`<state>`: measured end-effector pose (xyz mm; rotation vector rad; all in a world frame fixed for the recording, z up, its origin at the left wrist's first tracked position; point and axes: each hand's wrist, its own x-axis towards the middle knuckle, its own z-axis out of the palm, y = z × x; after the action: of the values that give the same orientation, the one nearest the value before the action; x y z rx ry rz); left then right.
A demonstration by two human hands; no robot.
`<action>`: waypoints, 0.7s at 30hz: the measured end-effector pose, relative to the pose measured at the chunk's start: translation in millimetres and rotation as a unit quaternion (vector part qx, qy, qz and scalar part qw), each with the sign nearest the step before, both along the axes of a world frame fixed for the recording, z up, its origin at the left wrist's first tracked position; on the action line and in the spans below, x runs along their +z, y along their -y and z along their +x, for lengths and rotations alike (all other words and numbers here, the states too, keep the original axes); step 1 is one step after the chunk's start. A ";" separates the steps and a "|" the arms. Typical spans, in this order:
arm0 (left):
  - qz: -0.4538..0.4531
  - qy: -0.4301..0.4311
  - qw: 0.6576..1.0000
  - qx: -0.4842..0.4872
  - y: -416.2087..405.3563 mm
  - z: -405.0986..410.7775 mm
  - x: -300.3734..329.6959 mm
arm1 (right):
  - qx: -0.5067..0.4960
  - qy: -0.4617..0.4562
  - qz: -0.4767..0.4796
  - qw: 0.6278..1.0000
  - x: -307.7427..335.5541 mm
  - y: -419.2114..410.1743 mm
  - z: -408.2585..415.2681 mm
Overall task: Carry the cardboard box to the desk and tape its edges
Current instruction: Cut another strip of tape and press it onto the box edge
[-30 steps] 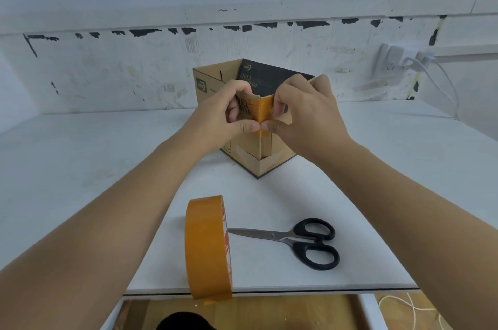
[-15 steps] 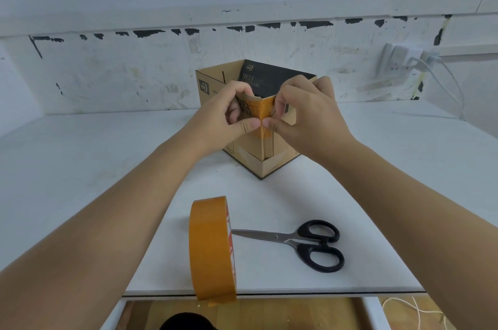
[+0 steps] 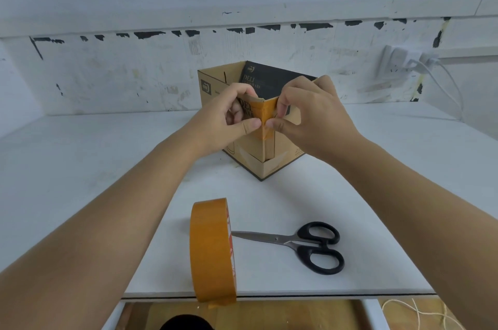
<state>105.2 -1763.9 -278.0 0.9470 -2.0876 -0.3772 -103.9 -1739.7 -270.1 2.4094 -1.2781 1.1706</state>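
Observation:
An open-topped cardboard box point(image 3: 253, 161) with a dark printed inside stands on the white desk point(image 3: 107, 157), one corner turned toward me. A strip of orange tape point(image 3: 265, 114) runs over the top of that near corner. My left hand point(image 3: 225, 118) grips the corner from the left, thumb pressing the tape. From the right, my right hand point(image 3: 310, 116) pinches the same taped corner with thumb and curled fingers. The orange tape roll point(image 3: 211, 250) stands on edge at the desk's front edge.
Black-handled scissors point(image 3: 301, 244) lie right of the roll, blades pointing left. A white wall socket with a plugged cable point(image 3: 415, 62) is at the back right. Below the desk's front edge I see wooden floor and a thin cord point(image 3: 420, 315).
Both hands stay on the box's near corner. The thumbs have shifted slightly on the tape. The view has drifted a little; roll and scissors have not moved.

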 end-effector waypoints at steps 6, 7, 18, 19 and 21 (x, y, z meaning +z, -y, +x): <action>0.006 -0.002 1.000 0.020 -3.5 -3.0 -1.4 | -0.012 0.012 -0.008 1.000 -1.3 -1.5 4.3; 0.014 -0.004 1.000 0.012 -4.9 -0.8 0.1 | 0.000 0.012 -0.005 1.000 -0.4 -2.0 4.0; 0.061 -0.069 0.996 -0.002 -7.4 -6.3 8.4 | 0.015 0.076 0.012 0.997 6.3 -1.5 4.1; 0.064 -0.075 0.995 0.002 -7.2 -7.2 8.4 | 0.015 0.074 0.018 0.997 7.1 -1.1 4.2; 0.057 -0.086 0.995 0.010 -6.3 -11.9 7.0 | 0.006 0.077 0.024 0.997 7.5 -0.6 6.0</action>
<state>93.3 -1757.6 -271.0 0.9665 -1.9154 -0.5514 -97.9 -1739.1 -262.6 2.4041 -1.3530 1.3662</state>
